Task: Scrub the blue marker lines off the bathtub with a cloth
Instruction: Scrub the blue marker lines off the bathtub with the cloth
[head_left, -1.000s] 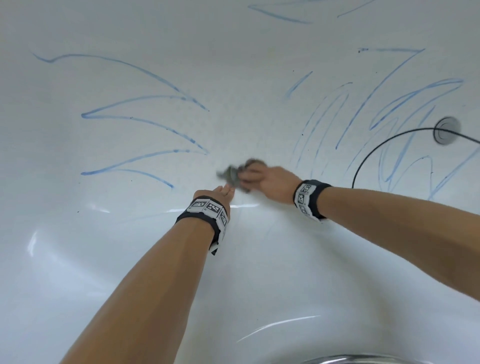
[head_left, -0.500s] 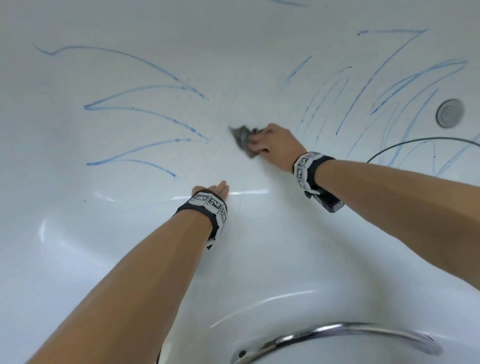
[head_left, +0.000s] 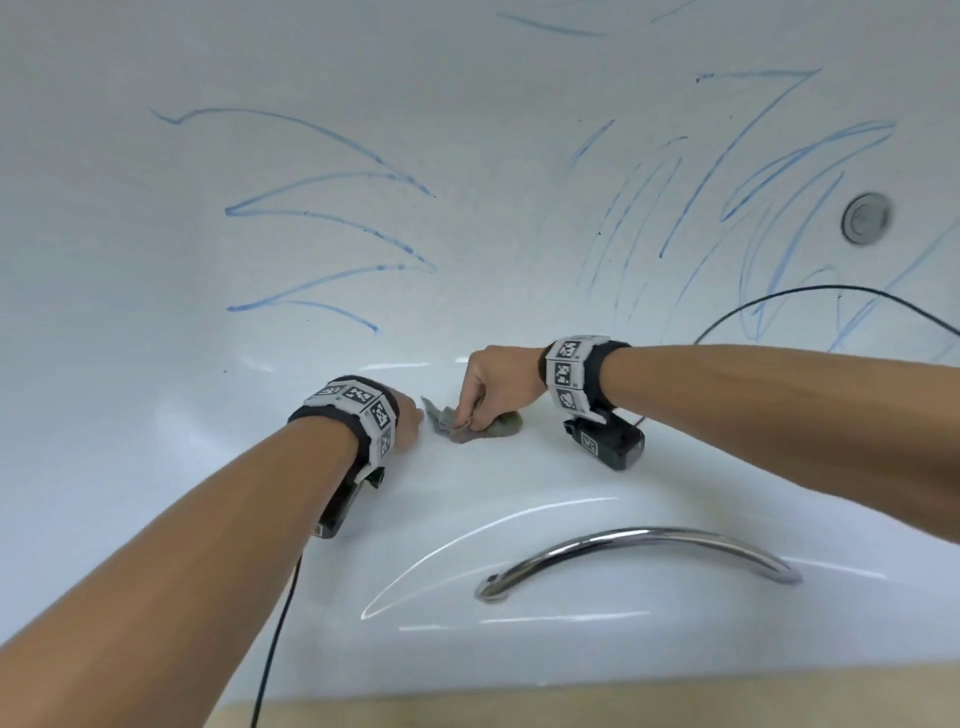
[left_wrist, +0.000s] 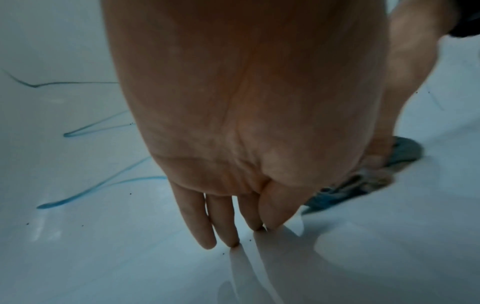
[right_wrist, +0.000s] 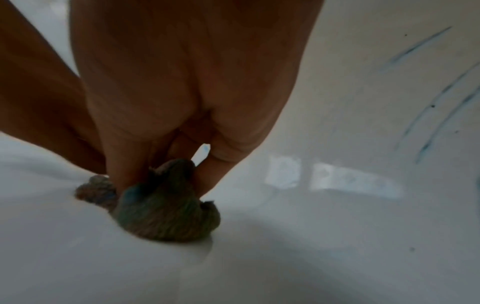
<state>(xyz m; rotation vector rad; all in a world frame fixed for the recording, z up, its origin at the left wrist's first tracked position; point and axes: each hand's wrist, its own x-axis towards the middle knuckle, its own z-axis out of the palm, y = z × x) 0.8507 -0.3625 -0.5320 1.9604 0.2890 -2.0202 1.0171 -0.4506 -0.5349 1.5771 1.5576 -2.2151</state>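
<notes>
A crumpled grey-green cloth (head_left: 493, 428) (right_wrist: 166, 211) with blue stains lies on the white bathtub floor (head_left: 519, 483). My right hand (head_left: 467, 421) (right_wrist: 166, 181) pinches it from above with curled fingers. Just left of the cloth, my left hand (head_left: 413, 415) (left_wrist: 228, 236) rests on the tub with straight fingers touching the surface and holds nothing. Blue marker lines (head_left: 322, 218) zigzag across the far wall on the left. A second group of blue marker lines (head_left: 753, 208) (right_wrist: 428, 123) covers the right. The cloth (left_wrist: 363, 185) also shows in the left wrist view.
A chrome grab handle (head_left: 639, 551) is fixed to the near tub wall. A round metal drain fitting (head_left: 865, 223) sits at the far right. A black cable (head_left: 831, 293) arcs over the right lines, another cable (head_left: 275, 639) hangs from my left wrist. The beige tub rim (head_left: 571, 696) lies nearest.
My right hand has brought the cloth down from the far wall to the tub floor beside my left hand. The left hand has stayed in place.
</notes>
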